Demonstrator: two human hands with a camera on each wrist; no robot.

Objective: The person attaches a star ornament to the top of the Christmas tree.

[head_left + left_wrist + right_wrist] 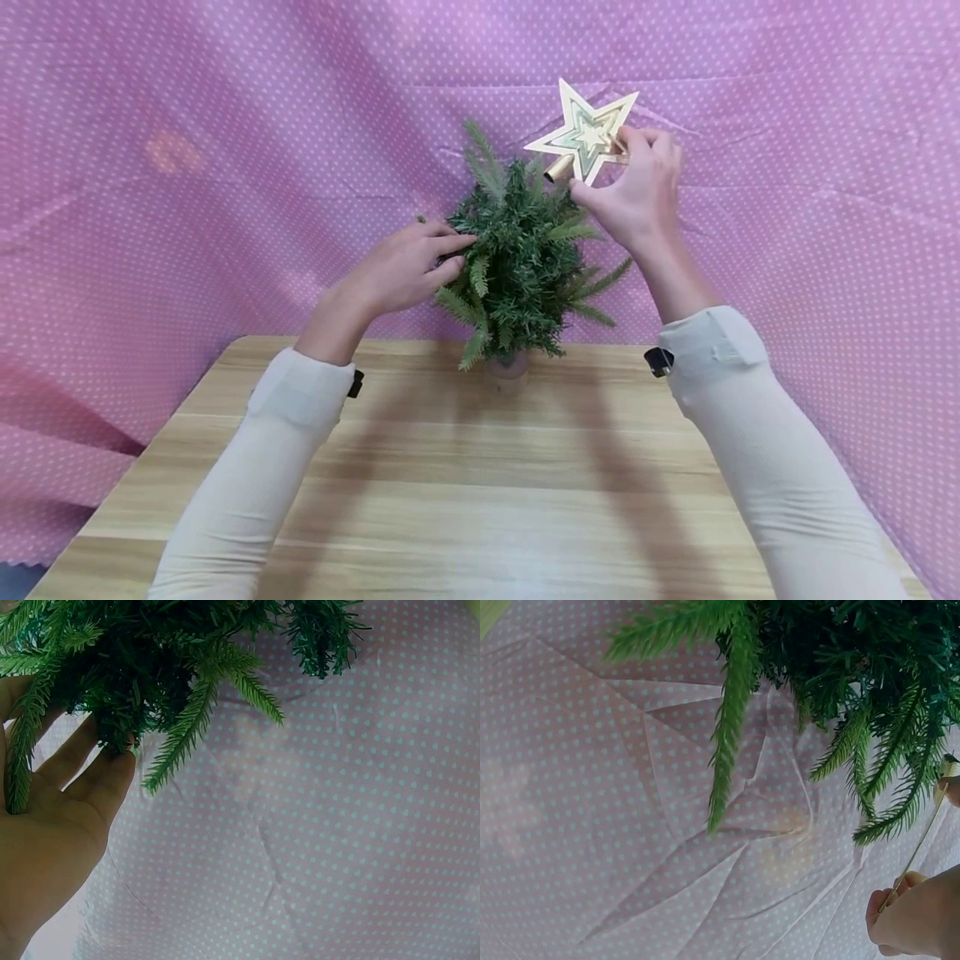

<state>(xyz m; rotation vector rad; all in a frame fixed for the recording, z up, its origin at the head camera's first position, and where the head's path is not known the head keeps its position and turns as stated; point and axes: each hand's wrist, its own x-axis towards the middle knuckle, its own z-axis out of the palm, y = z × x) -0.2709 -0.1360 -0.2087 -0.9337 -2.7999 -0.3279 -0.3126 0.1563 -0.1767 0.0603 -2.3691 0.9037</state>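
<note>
A small artificial Christmas tree (517, 258) stands upright at the back of the table. My left hand (405, 265) is at its left side, fingertips among the branches. From the left wrist view, that hand's (60, 832) fingers are spread and loosely bent behind green sprigs (184, 735). Above the treetop, slightly right, my right hand (643, 190) holds a gold star tree topper (592, 136) by its right edge, between thumb and fingers. The topper's hollow tube (558, 169) points down and left, apart from the trunk tip. In the right wrist view the star (922, 844) appears edge-on.
The tree's round base (507, 373) sits near the back edge of the wooden table (480, 483). Pink dotted cloth (300, 125) hangs close behind and along both sides. Longer sprigs (600, 283) stick out on the tree's right.
</note>
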